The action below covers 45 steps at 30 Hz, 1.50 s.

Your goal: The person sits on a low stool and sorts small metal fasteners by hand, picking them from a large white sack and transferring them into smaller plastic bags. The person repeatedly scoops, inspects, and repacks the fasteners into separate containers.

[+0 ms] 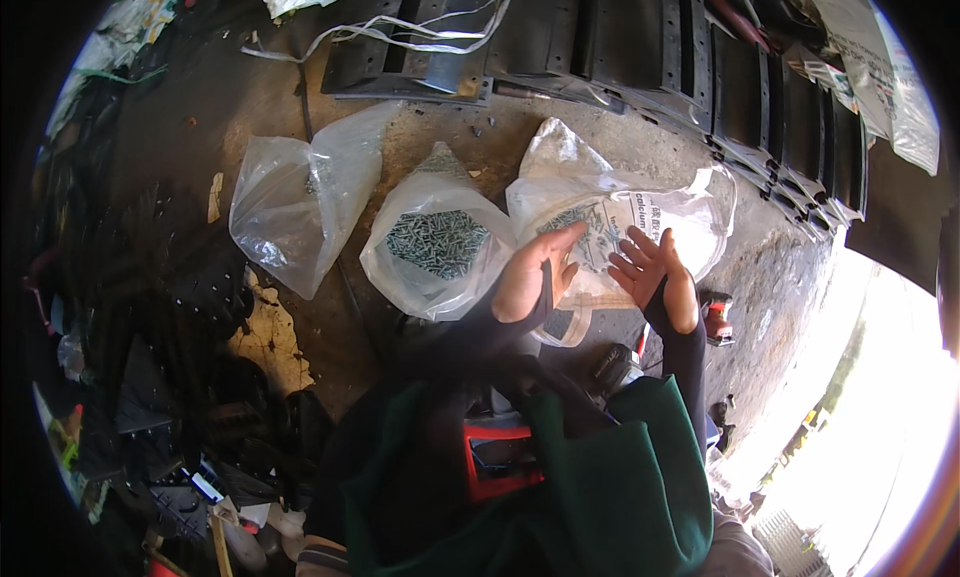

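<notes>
My left hand (528, 279) is held over the near left edge of a white woven bag (690, 217), its fingers stretched out and nothing gripped in them. Palm up on the other side, my right hand (660, 277) is open with spread fingers above the same bag. Between and beyond the hands, loose metal screws (590, 227) show in the bag's mouth. Left of my left hand, a clear plastic bag (385, 277) stands with its mouth rolled wide, holding a heap of small greyish screws (437, 244).
Another translucent plastic bag (300, 212) lies farther left. Dark metal channels with holes (630, 37) line the far side, with white strapping (400, 32) across them. A black power tool (617, 367) is near my right forearm; a red-and-black object (718, 317) sits on the floor at right.
</notes>
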Each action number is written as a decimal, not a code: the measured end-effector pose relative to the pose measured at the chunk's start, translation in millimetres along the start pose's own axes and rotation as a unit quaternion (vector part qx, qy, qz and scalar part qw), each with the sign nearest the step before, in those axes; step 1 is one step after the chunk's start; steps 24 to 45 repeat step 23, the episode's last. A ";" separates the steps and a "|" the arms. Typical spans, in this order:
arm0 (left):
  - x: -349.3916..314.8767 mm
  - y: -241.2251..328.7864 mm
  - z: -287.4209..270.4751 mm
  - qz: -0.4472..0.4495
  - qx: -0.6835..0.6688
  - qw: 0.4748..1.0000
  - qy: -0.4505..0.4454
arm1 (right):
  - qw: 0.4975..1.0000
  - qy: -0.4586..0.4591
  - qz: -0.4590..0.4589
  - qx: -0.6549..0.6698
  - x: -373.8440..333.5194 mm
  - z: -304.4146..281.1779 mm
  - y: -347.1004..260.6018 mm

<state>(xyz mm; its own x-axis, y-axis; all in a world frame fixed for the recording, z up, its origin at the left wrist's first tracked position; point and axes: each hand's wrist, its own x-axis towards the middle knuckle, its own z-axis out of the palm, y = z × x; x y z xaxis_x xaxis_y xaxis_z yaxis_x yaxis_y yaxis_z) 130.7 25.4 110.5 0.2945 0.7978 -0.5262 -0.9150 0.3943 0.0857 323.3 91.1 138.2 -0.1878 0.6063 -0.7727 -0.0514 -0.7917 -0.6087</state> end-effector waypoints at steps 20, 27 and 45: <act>-35.4 60.5 -124.5 0.041 0.879 0.373 0.293 | 0.745 -0.093 -0.261 -0.607 85.1 154.3 133.6; -31.8 57.8 -138.8 0.030 0.885 0.389 0.254 | 0.667 -0.143 -0.168 -0.712 103.8 138.5 168.7; -31.8 57.8 -138.8 0.030 0.885 0.389 0.254 | 0.667 -0.143 -0.168 -0.712 103.8 138.5 168.7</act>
